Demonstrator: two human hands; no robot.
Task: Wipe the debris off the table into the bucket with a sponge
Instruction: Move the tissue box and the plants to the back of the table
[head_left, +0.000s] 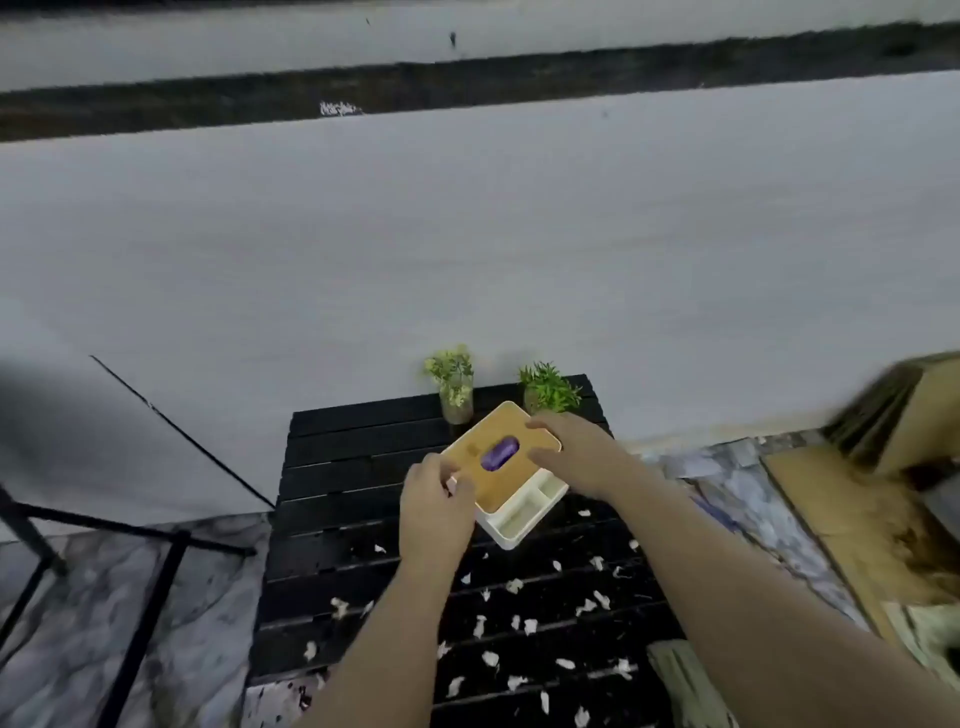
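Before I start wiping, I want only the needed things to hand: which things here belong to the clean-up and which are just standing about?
Part of the job:
- white debris scattered over the near slats
- black slatted table
No sponge or bucket can be made out.

Just standing about:
- white box with wooden lid, held by both hands
- two small potted plants at the far edge

Matt black slatted table (343, 467), wood-look lid (524, 431)
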